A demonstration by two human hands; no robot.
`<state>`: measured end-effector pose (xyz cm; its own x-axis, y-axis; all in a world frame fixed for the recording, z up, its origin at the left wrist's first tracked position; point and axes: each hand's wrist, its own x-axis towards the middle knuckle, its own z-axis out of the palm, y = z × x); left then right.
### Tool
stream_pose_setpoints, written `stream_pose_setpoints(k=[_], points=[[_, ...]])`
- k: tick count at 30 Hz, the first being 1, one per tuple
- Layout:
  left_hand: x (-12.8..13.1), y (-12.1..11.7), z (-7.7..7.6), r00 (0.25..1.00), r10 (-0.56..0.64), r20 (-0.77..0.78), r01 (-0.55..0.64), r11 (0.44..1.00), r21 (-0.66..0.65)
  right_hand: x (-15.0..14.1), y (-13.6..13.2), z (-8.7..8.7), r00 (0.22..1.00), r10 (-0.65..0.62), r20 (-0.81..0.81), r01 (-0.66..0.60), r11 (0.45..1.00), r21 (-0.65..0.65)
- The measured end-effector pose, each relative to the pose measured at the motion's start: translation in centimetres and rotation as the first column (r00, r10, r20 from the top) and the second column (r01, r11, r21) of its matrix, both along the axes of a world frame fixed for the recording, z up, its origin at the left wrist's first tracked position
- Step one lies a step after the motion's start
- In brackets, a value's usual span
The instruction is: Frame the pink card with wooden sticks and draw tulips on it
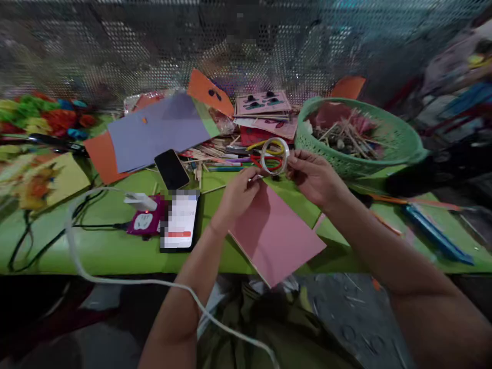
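My right hand (313,177) grips a clear roll of tape (274,156) by its right edge, holding it up above the green table (115,251). My left hand (240,192) is pinched at the roll's lower left, fingers closed on what looks like the tape's loose end. Directly below both hands lies a pink sheet of paper (274,236), tilted, with its near corner over the table's front edge.
A green basket (384,154) of sticks stands at the right. Coloured sticks, red and yellow rings and card sheets (161,128) are piled behind. Two phones (171,169) (180,223), a magenta device (144,221) and cables lie at left. Blue tools (438,236) lie at right.
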<state>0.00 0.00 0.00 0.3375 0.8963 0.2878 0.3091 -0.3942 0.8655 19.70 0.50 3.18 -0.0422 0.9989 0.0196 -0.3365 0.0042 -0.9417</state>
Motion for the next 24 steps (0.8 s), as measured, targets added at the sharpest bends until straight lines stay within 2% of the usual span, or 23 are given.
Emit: stream_pose_setpoints(k=[4,9,12,13,15,17,19,21,24], points=[[0.6,-0.2,-0.5,0.999,0.050,0.016,-0.050,0.999,0.022,-0.5,0.2,-1.1,1.000,0.004,0.010,-0.004,1.000,0.001],[0.9,-0.4,-0.5,0.999,0.033,-0.017,-0.033,0.999,0.020,-1.3,0.1,-1.8,0.999,0.020,0.043,-0.020,1.000,0.010],[0.8,-0.4,-0.5,1.000,0.011,0.013,-0.011,1.000,0.004,-0.6,0.1,-1.7,0.979,-0.057,0.197,0.030,0.990,0.138],[0.7,-0.4,-0.5,1.000,-0.007,0.021,0.007,1.000,-0.002,-0.1,0.2,-1.5,0.952,-0.118,0.281,0.052,0.972,0.231],[0.5,-0.3,-0.5,0.999,-0.050,0.019,0.050,0.999,-0.011,1.1,0.3,-1.0,0.839,-0.270,0.472,0.029,0.888,0.458],[0.3,-0.2,-0.5,0.996,-0.093,-0.011,0.093,0.996,-0.014,2.3,0.4,-0.4,0.674,-0.389,0.627,-0.125,0.777,0.617],[0.2,-0.2,-0.4,0.992,-0.116,-0.052,0.116,0.993,-0.013,3.1,0.4,0.1,0.572,-0.411,0.709,-0.295,0.704,0.646],[0.1,-0.2,-0.2,0.991,-0.113,-0.068,0.112,0.994,-0.010,3.5,0.3,0.3,0.557,-0.373,0.742,-0.376,0.683,0.626],[0.1,-0.1,-0.4,0.999,-0.054,0.002,0.054,0.998,-0.011,3.5,0.1,0.0,0.590,-0.361,0.722,-0.350,0.692,0.632]])
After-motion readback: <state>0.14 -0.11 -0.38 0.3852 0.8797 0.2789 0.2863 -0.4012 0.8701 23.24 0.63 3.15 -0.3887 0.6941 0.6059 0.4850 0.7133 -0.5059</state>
